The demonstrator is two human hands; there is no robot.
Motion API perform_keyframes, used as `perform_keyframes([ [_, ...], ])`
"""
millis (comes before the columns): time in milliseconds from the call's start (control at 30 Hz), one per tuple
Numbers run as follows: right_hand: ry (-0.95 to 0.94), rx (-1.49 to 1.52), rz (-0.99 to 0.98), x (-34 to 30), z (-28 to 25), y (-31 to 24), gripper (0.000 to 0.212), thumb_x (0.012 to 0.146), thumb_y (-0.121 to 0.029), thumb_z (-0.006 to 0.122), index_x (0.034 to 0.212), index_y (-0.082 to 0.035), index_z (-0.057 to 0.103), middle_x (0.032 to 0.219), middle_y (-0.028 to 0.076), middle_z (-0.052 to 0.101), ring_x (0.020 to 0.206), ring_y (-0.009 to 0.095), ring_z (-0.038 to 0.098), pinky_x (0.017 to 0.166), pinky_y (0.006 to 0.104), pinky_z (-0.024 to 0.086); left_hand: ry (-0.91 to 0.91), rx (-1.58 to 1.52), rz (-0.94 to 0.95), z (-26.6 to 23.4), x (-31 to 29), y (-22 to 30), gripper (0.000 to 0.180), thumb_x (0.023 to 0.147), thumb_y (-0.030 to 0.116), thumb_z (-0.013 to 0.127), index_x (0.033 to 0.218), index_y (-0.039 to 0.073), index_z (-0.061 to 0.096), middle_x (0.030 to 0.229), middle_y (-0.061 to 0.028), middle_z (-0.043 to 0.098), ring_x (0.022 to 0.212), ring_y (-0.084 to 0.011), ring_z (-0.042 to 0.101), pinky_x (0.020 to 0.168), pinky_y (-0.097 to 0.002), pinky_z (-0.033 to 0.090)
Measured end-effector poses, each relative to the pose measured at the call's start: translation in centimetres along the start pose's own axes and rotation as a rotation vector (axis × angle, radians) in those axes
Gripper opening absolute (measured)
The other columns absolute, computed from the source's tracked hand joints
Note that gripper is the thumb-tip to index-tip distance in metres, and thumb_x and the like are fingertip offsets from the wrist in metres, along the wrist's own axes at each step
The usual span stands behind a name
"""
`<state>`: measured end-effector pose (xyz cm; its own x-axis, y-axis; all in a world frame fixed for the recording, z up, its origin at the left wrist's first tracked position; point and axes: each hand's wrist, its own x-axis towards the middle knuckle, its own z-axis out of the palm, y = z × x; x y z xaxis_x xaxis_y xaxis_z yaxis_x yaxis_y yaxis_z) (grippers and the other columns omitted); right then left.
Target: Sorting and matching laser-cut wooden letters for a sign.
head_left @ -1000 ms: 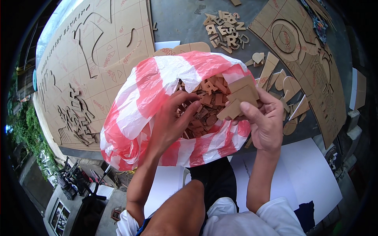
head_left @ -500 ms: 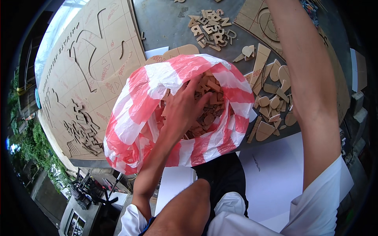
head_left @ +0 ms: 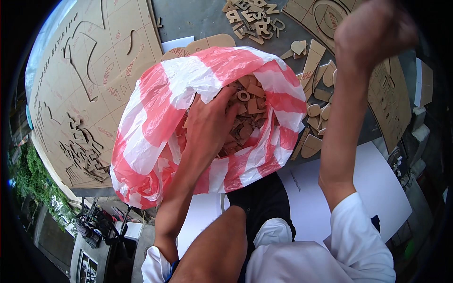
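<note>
A red-and-white striped plastic bag (head_left: 148,127) lies with its mouth gaping, full of small brown cut pieces (head_left: 253,91), among them a ring-shaped one. Inside the mouth, my left hand (head_left: 210,118) rests over these pieces with thumb and fingers apart; some fingertips are hidden. My right hand (head_left: 375,35) is raised at the upper right, above the brown sheets. Motion smears its fingers, so whether it holds anything is unclear. Below it, partly covered by my right forearm, are loose brown offcuts (head_left: 310,146), rounded and wedge-shaped.
Cut letters (head_left: 255,21) are heaped at the far side of the grey table (head_left: 188,19). Large brown sheets with cut-out outlines (head_left: 106,70) cover the left side; another brown sheet (head_left: 391,106) lies right. White boards (head_left: 373,184) lie near my right arm.
My right hand has come back into view at the upper right, its arm drawn nearer. My left hand stays in the bag, with thumb and fingers closer together. The whole view has shifted slightly.
</note>
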<state>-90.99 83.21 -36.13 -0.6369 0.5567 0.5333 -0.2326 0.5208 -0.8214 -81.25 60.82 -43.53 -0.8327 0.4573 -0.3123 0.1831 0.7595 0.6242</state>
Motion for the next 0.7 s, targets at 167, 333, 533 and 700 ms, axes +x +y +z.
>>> perform_keyframes([
  [167, -0.662, 0.219, 0.695, -15.8, -5.4, -5.5, 0.018, 0.094, -0.007, 0.053, 0.096, 0.008, 0.063, 0.082, 0.012, 0.062, 0.075, 0.017, 0.062, 0.069, 0.0296, 0.051, -0.076, -0.081, -0.274, -2.3, -1.6, -1.5, 0.028, 0.084, 0.018, 0.069, 0.11, 0.009, 0.066, 0.094, -0.0141, 0.067, 0.088, -0.0298, 0.067, 0.079, -0.0388, 0.051],
  [333, -0.825, -0.239, 0.458, -20.3, -4.3, -1.6, 0.031, 0.084, -0.005, 0.064, 0.114, 0.002, 0.059, 0.109, 0.019, 0.058, 0.099, 0.032, 0.06, 0.086, 0.0405, 0.049, -0.091, -0.136, -0.371, -3.2, -1.8, -1.1, 0.025, 0.088, 0.02, 0.064, 0.11, 0.008, 0.066, 0.095, -0.011, 0.067, 0.087, -0.0243, 0.066, 0.077, -0.0351, 0.05],
  [533, -0.921, -0.438, 0.377, -20.3, -5.0, -1.5, 0.047, 0.079, -0.009, 0.071, 0.122, -0.001, 0.054, 0.118, 0.018, 0.051, 0.109, 0.036, 0.053, 0.093, 0.0429, 0.047, -0.061, -0.041, -0.523, -3.6, -2.6, -1.7, 0.03, 0.086, 0.025, 0.067, 0.112, 0.01, 0.066, 0.094, -0.0067, 0.07, 0.085, -0.0181, 0.066, 0.076, -0.0316, 0.05],
  [700, -0.954, -0.436, 0.445, -20.1, -6.1, -0.7, 0.051, 0.076, -0.01, 0.074, 0.123, -0.002, 0.054, 0.111, 0.017, 0.056, 0.098, 0.036, 0.06, 0.087, 0.043, 0.05, -0.074, -0.074, -0.513, -3.4, -3.2, -1.8, 0.037, 0.093, 0.04, 0.055, 0.12, 0.014, 0.061, 0.103, -0.0078, 0.07, 0.091, -0.0225, 0.068, 0.078, -0.0334, 0.05],
])
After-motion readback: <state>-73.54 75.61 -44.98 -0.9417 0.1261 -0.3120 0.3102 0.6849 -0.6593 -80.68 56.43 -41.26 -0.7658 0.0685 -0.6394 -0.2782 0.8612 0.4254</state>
